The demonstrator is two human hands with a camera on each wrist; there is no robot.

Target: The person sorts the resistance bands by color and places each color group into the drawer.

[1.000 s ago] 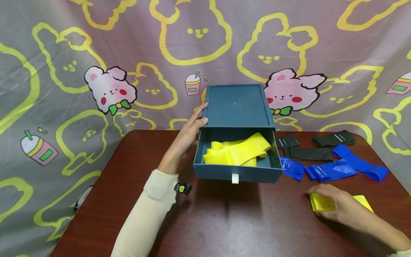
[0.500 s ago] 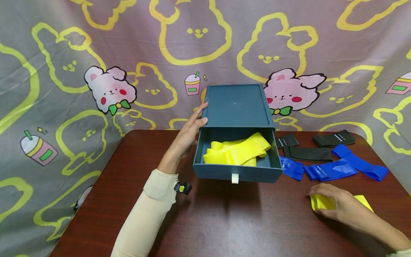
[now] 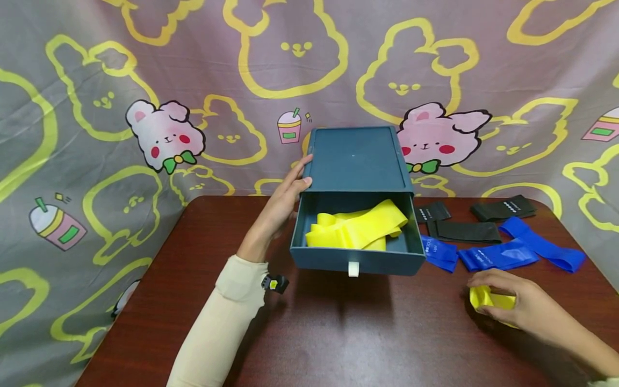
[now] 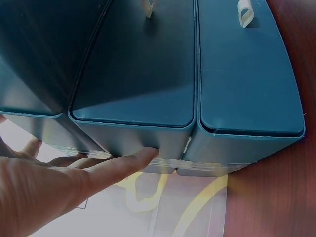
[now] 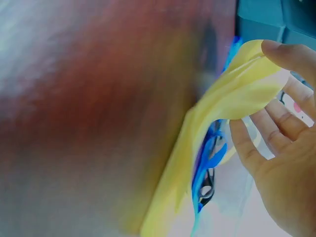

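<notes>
A blue-grey drawer unit stands at the middle of the table, its top drawer pulled out and holding folded yellow bands. Against the unit's left side rests the left hand, fingers extended; the left wrist view shows this hand along the side of the stacked drawers. At the right, the right hand pinches a yellow band between thumb and fingers. In the right wrist view the band hangs down from that hand, bunched at the thumb.
Blue bands lie right of the drawer unit, with black bands behind them. A white tab sticks out from the open drawer's front. A patterned cloth hangs behind the brown table.
The right hand has shifted slightly right, and the yellow band in it is now bunched and drawn in, its far end no longer stretching out beyond the hand. The left hand has not moved.
</notes>
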